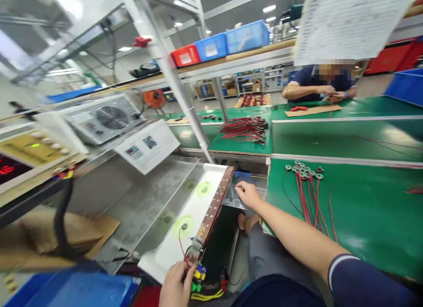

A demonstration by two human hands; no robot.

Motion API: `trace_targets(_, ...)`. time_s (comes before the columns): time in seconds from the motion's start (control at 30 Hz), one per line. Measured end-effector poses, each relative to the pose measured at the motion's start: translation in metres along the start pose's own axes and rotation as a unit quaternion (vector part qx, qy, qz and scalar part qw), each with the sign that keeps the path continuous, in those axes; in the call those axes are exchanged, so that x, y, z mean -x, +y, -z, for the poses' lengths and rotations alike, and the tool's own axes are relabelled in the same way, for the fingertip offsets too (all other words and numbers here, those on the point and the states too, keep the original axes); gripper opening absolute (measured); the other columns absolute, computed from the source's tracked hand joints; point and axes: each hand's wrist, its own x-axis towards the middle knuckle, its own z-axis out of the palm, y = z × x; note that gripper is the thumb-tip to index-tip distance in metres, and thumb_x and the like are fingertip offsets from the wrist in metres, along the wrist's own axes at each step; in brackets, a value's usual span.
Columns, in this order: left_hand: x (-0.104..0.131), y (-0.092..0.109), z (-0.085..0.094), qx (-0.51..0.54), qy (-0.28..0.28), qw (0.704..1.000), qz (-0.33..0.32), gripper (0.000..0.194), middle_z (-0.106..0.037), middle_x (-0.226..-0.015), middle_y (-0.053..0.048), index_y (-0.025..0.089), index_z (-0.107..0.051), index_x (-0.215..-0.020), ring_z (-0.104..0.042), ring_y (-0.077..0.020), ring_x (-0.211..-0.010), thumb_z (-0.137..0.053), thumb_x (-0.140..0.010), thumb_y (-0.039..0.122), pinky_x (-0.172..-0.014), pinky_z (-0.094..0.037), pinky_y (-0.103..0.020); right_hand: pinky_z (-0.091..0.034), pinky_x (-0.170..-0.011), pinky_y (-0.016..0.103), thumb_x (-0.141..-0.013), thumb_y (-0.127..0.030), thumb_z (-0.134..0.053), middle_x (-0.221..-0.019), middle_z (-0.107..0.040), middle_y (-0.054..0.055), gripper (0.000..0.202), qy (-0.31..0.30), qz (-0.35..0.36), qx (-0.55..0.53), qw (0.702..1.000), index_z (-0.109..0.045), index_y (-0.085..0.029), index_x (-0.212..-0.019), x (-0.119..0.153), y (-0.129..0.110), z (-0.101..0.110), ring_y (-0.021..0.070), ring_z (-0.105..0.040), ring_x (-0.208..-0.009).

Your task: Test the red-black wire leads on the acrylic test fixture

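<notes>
My left hand (176,284) is closed in a pinch on a thin red wire (181,245), low in the view. That wire runs up to a small round part (184,227) lying on a yellow-green ring of the white board (161,249). Beside the fingertips sits a small metal clamp (195,244) at the near end of a brown strip with screws (211,212). My right hand (248,194) hovers over a clear plastic bag (233,200), thumb and fingers pressed together; anything between them is too small to make out. Yellow and green connectors (198,274) are right of my left hand.
Wired round parts (306,169) lie on the green table (370,201) at right. More red wires (244,128) are bundled farther back. A co-worker (304,84) sits across. A slanted post (178,78), a grey device (105,117) and a blue bin (79,289) stand at left.
</notes>
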Motion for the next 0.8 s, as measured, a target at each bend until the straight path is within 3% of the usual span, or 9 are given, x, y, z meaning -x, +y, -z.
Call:
trace_targets(0.07,-0.001,0.006,0.0,0.007,0.026,1.0,0.002,0.05,-0.059,-0.077,-0.004,0.017,-0.059,-0.071,-0.056,-0.0131,-0.077,-0.047,-0.088,0.063,-0.071,-0.045,-0.021,-0.041,-0.068,0.027,-0.088,-0.037,-0.05,-0.072,-0.066,0.004,0.026,-0.052,0.015,0.033,0.998,-0.068,-0.018,-0.089,0.004,-0.006,-0.008,0.0158,-0.059,-0.068)
trace_targets(0.13,-0.001,0.009,-0.002,0.014,0.03,0.999,0.004,0.046,-0.057,-0.075,-0.004,0.016,-0.058,-0.07,-0.054,-0.0126,-0.075,-0.048,-0.09,0.057,-0.071,-0.043,-0.021,-0.04,-0.067,0.027,-0.088,-0.039,-0.049,-0.074,-0.067,0.005,0.028,-0.067,0.007,0.039,0.997,-0.068,-0.018,-0.088,0.003,-0.007,-0.009,0.0166,-0.059,-0.068)
trace_targets(0.47,0.005,0.016,-0.004,0.007,0.006,0.999,0.052,0.032,-0.056,-0.082,-0.006,0.014,-0.055,-0.072,-0.052,-0.0142,-0.082,-0.049,-0.092,0.038,-0.075,-0.041,-0.023,-0.041,-0.063,0.03,-0.081,-0.05,-0.045,-0.065,-0.062,0.005,0.04,-0.058,-0.009,-0.009,0.998,-0.067,-0.017,-0.082,-0.004,-0.004,-0.005,0.0187,-0.056,-0.061)
trace_targets(0.63,0.003,0.006,-0.005,-0.007,-0.014,1.0,0.026,0.036,-0.057,-0.084,-0.007,0.014,-0.058,-0.076,-0.054,-0.0145,-0.083,-0.046,-0.094,0.043,-0.076,-0.044,-0.023,-0.042,-0.064,0.032,-0.082,-0.048,-0.045,-0.066,-0.063,0.006,0.036,-0.063,-0.012,-0.008,0.998,-0.066,-0.019,-0.081,-0.002,-0.001,-0.006,0.0198,-0.057,-0.062)
trace_targets(0.8,0.007,0.008,-0.007,-0.032,0.044,0.999,-0.002,0.05,-0.056,-0.078,-0.008,0.015,-0.057,-0.072,-0.054,-0.0153,-0.078,-0.036,-0.095,0.054,-0.076,-0.047,-0.027,-0.045,-0.069,0.033,-0.084,-0.039,-0.047,-0.073,-0.067,0.008,0.029,-0.062,-0.02,-0.004,0.998,-0.068,-0.019,-0.084,-0.006,-0.001,-0.013,0.0208,-0.061,-0.068)
